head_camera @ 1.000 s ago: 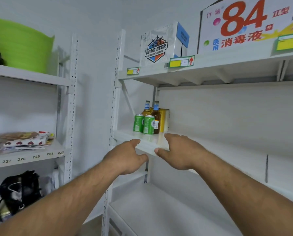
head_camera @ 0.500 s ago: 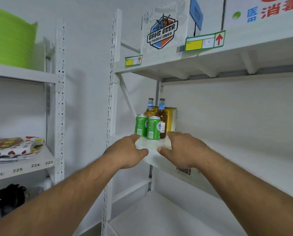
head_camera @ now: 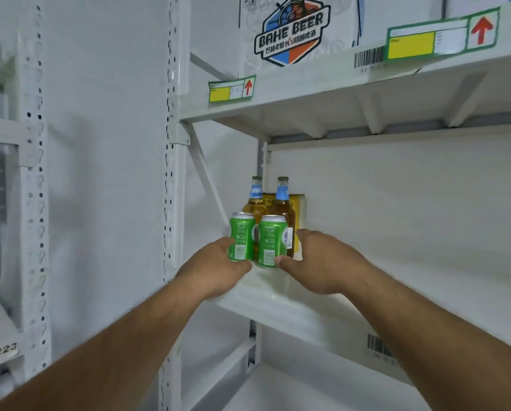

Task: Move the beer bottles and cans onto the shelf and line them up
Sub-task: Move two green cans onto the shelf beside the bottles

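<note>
Two green beer cans stand side by side at the front left of the white middle shelf [head_camera: 281, 304]. My left hand [head_camera: 215, 264] cups the left green can [head_camera: 242, 234], thumb across its base and fingers round its left side. On the other side my right hand [head_camera: 319, 259] wraps the right green can [head_camera: 272, 240], thumb at its base and fingers reaching past its right side. Directly behind the cans are two amber beer bottles with blue neck labels [head_camera: 282, 203], and a yellow carton [head_camera: 297, 209] stands at the back.
A white BAHE BEER box [head_camera: 293, 31] sits on the upper shelf [head_camera: 337, 93], which carries yellow price tags. The perforated upright post [head_camera: 171, 173] borders the shelf on the left. To the right the middle shelf stretches on; a lower shelf [head_camera: 307, 393] lies beneath.
The view has moved closer to the shelf. Both hands travelled forward from the shelf's front edge and now sit around the two green cans.
</note>
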Action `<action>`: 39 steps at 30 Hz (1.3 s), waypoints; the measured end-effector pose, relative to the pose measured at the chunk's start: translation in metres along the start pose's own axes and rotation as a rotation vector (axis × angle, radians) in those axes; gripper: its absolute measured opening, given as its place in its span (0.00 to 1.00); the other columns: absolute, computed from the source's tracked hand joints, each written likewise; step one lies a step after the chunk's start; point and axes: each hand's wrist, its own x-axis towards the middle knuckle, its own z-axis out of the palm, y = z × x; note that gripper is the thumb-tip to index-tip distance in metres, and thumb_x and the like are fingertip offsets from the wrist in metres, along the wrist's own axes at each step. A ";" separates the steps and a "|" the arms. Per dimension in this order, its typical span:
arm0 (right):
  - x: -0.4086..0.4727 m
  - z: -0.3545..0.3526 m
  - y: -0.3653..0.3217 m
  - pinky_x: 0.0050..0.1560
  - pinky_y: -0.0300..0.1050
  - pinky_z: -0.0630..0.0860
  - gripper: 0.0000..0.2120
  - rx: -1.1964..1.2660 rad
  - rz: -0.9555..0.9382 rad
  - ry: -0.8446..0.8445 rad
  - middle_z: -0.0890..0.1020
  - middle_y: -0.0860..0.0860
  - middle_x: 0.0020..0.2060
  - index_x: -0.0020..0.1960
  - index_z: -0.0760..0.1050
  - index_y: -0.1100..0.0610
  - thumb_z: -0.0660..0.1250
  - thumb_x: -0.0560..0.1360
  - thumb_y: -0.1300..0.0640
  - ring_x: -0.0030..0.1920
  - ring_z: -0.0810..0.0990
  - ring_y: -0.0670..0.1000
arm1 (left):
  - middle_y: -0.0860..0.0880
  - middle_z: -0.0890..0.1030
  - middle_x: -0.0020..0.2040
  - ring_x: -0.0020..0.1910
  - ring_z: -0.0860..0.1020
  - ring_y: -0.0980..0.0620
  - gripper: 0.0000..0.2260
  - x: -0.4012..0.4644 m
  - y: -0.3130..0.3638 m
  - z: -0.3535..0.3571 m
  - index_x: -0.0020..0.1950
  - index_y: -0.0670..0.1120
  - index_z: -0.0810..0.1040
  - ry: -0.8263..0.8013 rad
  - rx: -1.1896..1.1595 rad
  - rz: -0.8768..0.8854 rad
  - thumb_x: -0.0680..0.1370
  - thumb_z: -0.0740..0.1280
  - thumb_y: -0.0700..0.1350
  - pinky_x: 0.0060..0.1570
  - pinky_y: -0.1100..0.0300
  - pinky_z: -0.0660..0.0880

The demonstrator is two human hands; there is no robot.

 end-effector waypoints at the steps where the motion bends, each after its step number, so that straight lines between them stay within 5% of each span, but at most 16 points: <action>1: 0.008 0.004 -0.002 0.53 0.52 0.80 0.24 0.029 0.016 0.010 0.81 0.47 0.55 0.66 0.73 0.46 0.63 0.75 0.34 0.51 0.80 0.50 | 0.50 0.76 0.73 0.70 0.75 0.49 0.24 0.011 -0.005 -0.001 0.76 0.52 0.70 -0.007 -0.017 0.007 0.81 0.69 0.52 0.57 0.62 0.67; 10: 0.058 0.037 -0.027 0.44 0.45 0.73 0.16 0.124 0.217 0.131 0.75 0.47 0.45 0.53 0.68 0.49 0.66 0.77 0.38 0.47 0.76 0.50 | 0.49 0.75 0.72 0.64 0.77 0.48 0.33 0.095 -0.054 0.011 0.77 0.49 0.65 -0.072 -0.130 0.044 0.76 0.74 0.55 0.59 0.54 0.74; 17: 0.090 0.055 -0.034 0.43 0.43 0.75 0.18 0.376 0.306 0.266 0.82 0.47 0.47 0.56 0.75 0.51 0.71 0.73 0.40 0.46 0.80 0.49 | 0.53 0.83 0.55 0.52 0.82 0.52 0.30 0.135 -0.065 0.023 0.66 0.51 0.74 -0.112 -0.284 0.087 0.69 0.79 0.57 0.56 0.50 0.80; 22: 0.103 0.061 -0.033 0.36 0.37 0.73 0.09 0.532 0.334 0.304 0.81 0.41 0.37 0.41 0.76 0.46 0.74 0.73 0.43 0.39 0.79 0.41 | 0.51 0.82 0.53 0.51 0.82 0.50 0.21 0.145 -0.071 0.025 0.59 0.50 0.75 -0.138 -0.364 0.085 0.71 0.81 0.49 0.53 0.54 0.78; 26: 0.109 0.064 -0.032 0.38 0.40 0.75 0.10 0.592 0.390 0.337 0.83 0.44 0.39 0.41 0.78 0.48 0.75 0.72 0.44 0.42 0.82 0.44 | 0.50 0.82 0.52 0.53 0.82 0.48 0.18 0.150 -0.072 0.024 0.54 0.52 0.75 -0.173 -0.421 0.075 0.71 0.81 0.46 0.58 0.52 0.79; 32: 0.108 0.066 -0.032 0.33 0.37 0.73 0.11 0.600 0.419 0.398 0.82 0.44 0.39 0.44 0.78 0.48 0.77 0.71 0.45 0.39 0.80 0.42 | 0.50 0.84 0.52 0.50 0.83 0.51 0.22 0.157 -0.077 0.027 0.59 0.47 0.78 -0.177 -0.484 0.068 0.69 0.82 0.46 0.51 0.55 0.80; 39: 0.103 0.052 -0.034 0.39 0.43 0.78 0.16 0.595 0.451 0.488 0.83 0.48 0.41 0.47 0.80 0.53 0.77 0.69 0.42 0.42 0.82 0.47 | 0.51 0.85 0.50 0.48 0.84 0.52 0.22 0.158 -0.080 0.027 0.58 0.48 0.79 -0.191 -0.538 0.087 0.68 0.82 0.47 0.46 0.58 0.80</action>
